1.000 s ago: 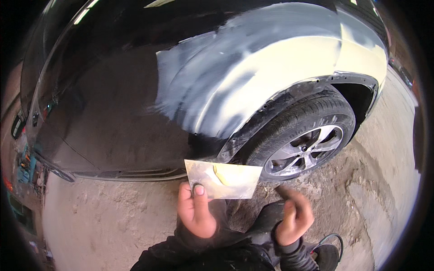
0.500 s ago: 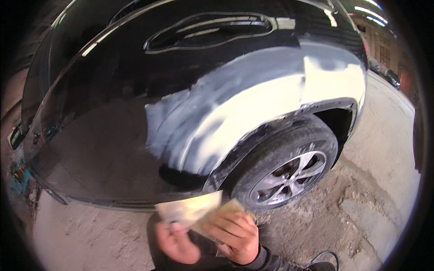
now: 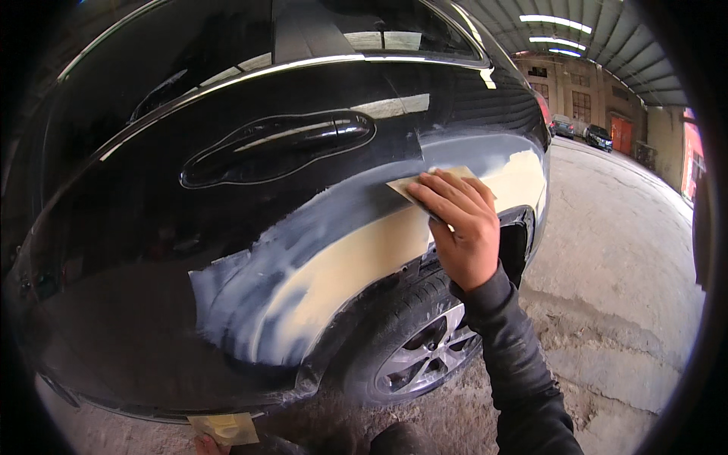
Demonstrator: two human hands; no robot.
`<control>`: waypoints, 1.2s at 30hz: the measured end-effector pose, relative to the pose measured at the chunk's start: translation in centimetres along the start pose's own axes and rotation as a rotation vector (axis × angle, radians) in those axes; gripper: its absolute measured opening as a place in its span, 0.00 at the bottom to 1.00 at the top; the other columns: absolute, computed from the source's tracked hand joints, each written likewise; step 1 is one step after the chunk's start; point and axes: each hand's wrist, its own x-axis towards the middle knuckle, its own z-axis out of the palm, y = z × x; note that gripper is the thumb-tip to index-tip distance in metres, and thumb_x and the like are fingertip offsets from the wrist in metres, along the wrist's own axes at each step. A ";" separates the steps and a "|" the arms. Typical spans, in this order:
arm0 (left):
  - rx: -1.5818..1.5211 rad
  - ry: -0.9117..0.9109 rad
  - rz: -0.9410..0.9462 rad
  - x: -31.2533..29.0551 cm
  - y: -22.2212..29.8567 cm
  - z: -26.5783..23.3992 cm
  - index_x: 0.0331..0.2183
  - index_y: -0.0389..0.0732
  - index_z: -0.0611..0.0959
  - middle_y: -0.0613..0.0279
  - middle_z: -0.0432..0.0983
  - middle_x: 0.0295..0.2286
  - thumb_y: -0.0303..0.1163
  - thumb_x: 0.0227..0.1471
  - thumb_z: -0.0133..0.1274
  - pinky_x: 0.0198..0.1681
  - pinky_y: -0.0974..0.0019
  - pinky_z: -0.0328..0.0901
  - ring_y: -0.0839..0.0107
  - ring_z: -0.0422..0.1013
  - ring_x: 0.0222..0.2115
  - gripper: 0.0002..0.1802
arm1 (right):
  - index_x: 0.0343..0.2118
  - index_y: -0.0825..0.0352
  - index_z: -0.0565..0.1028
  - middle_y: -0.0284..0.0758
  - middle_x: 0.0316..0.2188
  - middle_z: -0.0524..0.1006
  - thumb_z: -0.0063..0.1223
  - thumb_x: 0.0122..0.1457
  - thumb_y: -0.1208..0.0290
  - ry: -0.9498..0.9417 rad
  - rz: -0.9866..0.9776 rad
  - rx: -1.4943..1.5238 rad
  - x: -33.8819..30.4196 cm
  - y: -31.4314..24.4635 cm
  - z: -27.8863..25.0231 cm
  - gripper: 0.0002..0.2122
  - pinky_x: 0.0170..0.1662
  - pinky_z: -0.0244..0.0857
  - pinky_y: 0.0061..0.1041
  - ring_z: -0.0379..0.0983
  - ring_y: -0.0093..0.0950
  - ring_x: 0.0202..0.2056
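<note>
My right hand point(image 3: 469, 235) presses a folded piece of tan sandpaper point(image 3: 404, 186) flat against the black car's point(image 3: 136, 265) rear wheel arch. Its fingers lie over the sheet, where dull grey sanded paint point(image 3: 341, 201) meets cream-coloured filler point(image 3: 371, 254). Low at the left, my left hand point(image 3: 208, 446) pinches another tan sheet of sandpaper point(image 3: 241, 431) below the car's sill. Most of that hand is cut off by the lower edge.
Under the arch stands the rear wheel point(image 3: 432, 353), close to my right forearm. A door handle point(image 3: 280, 144) juts out above the sanded patch. Rough concrete floor point(image 3: 614, 227) stretches right toward parked cars point(image 3: 597, 136) by the far wall.
My hands were together low in front of the car with the sheets. The right has risen onto the wheel arch with one; the left has moved down and left. The view has tilted up.
</note>
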 end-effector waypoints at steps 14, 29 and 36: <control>-0.549 0.088 -0.442 0.0 0.6 2.5 0.54 0.38 0.78 0.65 0.77 0.36 0.47 0.65 0.60 0.36 0.65 0.70 0.72 0.73 0.35 0.26 | 0.50 0.59 0.84 0.37 0.49 0.83 0.59 0.48 0.81 0.018 -0.085 -0.036 2.0 1.8 3.3 0.23 0.58 0.64 0.39 0.77 0.39 0.55; -0.530 -0.026 -0.456 0.3 -2.5 3.1 0.58 0.39 0.76 0.59 0.78 0.49 0.46 0.66 0.59 0.46 0.65 0.72 0.67 0.75 0.47 0.27 | 0.48 0.63 0.85 0.41 0.50 0.83 0.60 0.49 0.83 0.017 -0.032 -0.051 -1.8 -0.6 3.3 0.21 0.59 0.64 0.40 0.78 0.41 0.56; -0.495 -0.153 -0.396 1.0 -2.7 4.2 0.52 0.36 0.78 0.59 0.79 0.44 0.50 0.67 0.57 0.44 0.64 0.71 0.66 0.76 0.42 0.26 | 0.48 0.61 0.84 0.38 0.48 0.83 0.63 0.47 0.79 -0.097 -0.108 -0.025 -2.0 -0.7 -0.4 0.21 0.55 0.65 0.40 0.78 0.38 0.53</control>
